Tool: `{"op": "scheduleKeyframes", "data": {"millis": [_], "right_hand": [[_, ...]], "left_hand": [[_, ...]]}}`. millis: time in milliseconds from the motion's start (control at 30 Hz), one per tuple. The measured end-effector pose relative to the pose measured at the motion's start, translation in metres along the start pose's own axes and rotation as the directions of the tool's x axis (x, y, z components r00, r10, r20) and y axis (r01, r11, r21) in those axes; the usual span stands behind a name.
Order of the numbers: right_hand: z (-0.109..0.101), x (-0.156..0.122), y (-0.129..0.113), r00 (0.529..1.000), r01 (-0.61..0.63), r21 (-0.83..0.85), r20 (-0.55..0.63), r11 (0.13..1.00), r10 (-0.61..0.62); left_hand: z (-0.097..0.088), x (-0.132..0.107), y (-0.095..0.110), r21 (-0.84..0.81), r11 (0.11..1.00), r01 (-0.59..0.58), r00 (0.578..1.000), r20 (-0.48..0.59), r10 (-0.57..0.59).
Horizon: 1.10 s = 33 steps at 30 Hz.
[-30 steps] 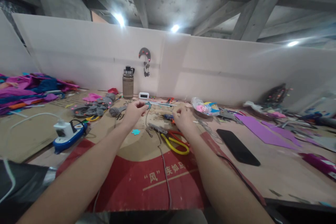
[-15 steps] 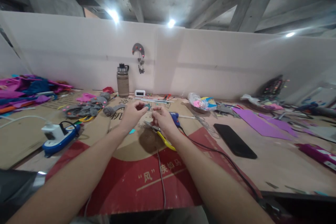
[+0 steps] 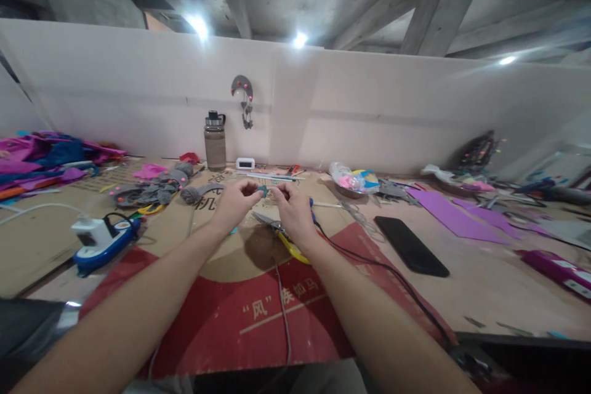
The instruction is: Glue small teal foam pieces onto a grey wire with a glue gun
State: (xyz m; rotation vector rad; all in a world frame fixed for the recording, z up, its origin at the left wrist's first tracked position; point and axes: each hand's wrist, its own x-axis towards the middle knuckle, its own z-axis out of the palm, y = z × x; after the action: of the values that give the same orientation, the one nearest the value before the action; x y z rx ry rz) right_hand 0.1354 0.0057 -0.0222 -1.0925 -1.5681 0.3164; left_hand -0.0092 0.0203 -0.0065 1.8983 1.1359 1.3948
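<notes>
A small teal piece [image 3: 264,191], perhaps felt, is held up between my two hands above the cardboard. My left hand [image 3: 237,202] pinches its left side between thumb and forefinger. On the other side, the thumb and fingertips of my right hand [image 3: 293,212] are closed at its right edge; the exact contact is too small to see. Just below my right hand lie scissors [image 3: 292,249] with yellow handles, their blades pointing left. A blue-handled tool [image 3: 313,209] is mostly hidden behind that hand. The red and tan cardboard sheet [image 3: 221,320] lies under both hands.
A black phone [image 3: 410,246] lies right, near purple sheets [image 3: 462,215]. A bottle [image 3: 215,141] and a small white clock [image 3: 245,164] stand at the back. Left are a blue-and-white power strip [image 3: 108,243] and grey felt pieces [image 3: 148,191]. A dark cable [image 3: 383,265] crosses the right side.
My right hand has risen slightly and turned, bringing its fingertips up to the teal piece. More of the scissors' blades shows below it. My left hand has barely moved.
</notes>
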Motion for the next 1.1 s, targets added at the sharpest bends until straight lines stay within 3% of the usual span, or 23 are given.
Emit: {"op": "scheduleKeyframes", "data": {"millis": [267, 633, 1100], "right_hand": [[-0.006, 0.000, -0.003, 0.997, 0.061, -0.185, 0.055, 0.981, -0.052], [-0.005, 0.002, -0.002, 0.997, 0.036, -0.230, 0.080, 0.972, -0.018], [-0.010, 0.004, -0.005, 0.996, -0.024, -0.236, 0.073, 0.971, 0.043]], "left_hand": [[0.001, -0.003, 0.010, -0.013, 1.000, 0.026, 0.998, 0.065, -0.026], [0.004, -0.008, 0.016, -0.070, 0.997, 0.043, 0.989, 0.144, -0.032], [0.005, -0.007, 0.012, 0.051, 0.998, -0.024, 0.972, 0.233, 0.011]]}}
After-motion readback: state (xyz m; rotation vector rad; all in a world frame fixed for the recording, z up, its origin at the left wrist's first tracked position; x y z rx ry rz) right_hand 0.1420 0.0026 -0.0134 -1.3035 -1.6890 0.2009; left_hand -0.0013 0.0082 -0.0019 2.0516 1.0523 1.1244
